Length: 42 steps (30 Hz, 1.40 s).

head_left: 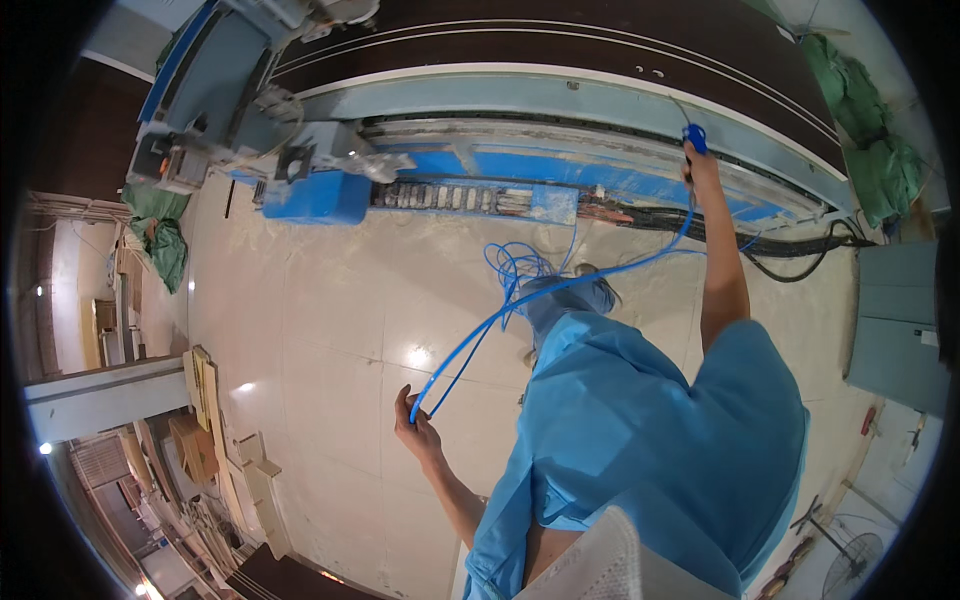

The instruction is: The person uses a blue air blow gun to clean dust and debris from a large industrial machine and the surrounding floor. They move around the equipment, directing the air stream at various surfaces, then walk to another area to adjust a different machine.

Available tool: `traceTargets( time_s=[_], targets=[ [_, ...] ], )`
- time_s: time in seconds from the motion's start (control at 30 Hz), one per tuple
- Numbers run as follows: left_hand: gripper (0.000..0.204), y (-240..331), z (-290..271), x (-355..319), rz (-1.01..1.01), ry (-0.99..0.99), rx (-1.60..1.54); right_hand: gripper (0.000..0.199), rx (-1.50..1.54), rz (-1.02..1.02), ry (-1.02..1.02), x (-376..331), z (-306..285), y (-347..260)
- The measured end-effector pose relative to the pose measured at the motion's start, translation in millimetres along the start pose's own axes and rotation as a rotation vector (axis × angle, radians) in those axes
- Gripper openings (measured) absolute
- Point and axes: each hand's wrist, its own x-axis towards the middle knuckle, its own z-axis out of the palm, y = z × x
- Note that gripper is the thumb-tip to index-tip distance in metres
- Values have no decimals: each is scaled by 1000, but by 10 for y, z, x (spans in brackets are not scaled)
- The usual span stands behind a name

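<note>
Holding a blue blow gun (695, 138), the R hand (702, 170) is stretched fwd to the machine, close to the R end of its long front edge. The fingers are wrapped round the gun's handle; whether the trigger is pressed, one cannot tell. The thin nozzle points twd the near edge of a dark panel (560, 48), which lies on the machine behind a pale blue-grey beam (450, 97); if the tip touches anything is too small to tell.

From the gun a blue hose (471, 338) hangs down and runs across in front of the person's body to the L hand (420, 432). This hand is held low over the tiled floor (320, 300), well apart from the machine, w/ fingers curled loosely round a bend of the hose; how firm the grip is, one cannot tell. More hose lies in tangled loops on the floor, just beside the person's shoe (605, 288) and near the machine's front edge.

Along this edge, a cable chain (450, 198) runs btwn a blue housing (320, 197) twd the L end and black cables (760, 245) twd the R end. Pale dust is on the floor there.
</note>
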Motion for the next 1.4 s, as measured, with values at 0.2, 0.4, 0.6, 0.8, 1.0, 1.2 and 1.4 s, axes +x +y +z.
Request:
traceTargets(
  time_s=[0.2, 0.4, 0.6, 0.8, 1.0, 1.2, 1.4],
  targets=[
    [24, -126, 11, -324, 93, -60, 41, 46, -777, -61, 181, 836, 329, -334],
    [25, -63, 161, -277, 68, -225, 53, 44, -924, -139, 205, 919, 488, -502],
    [27, -189, -196, -38, 35, -257, 103, 49, -682, -60, 200, 441, 288, -269],
    [28, -568, -682, 338, 67, -251, 53, 53, -402, 179, 226, -593, -160, 882],
    [36, -1119, -1239, 446, 52, -232, -45, 38, -230, 628, -2, -2516, -569, 2558],
    [38, -1235, -1419, 624, 45, -327, -72, 49, -366, 658, -464, -4055, 57, 2406],
    [44, -780, -1207, 1000, 159, -361, -157, 47, -441, 379, -630, -4351, 1054, 1472]
  ],
)
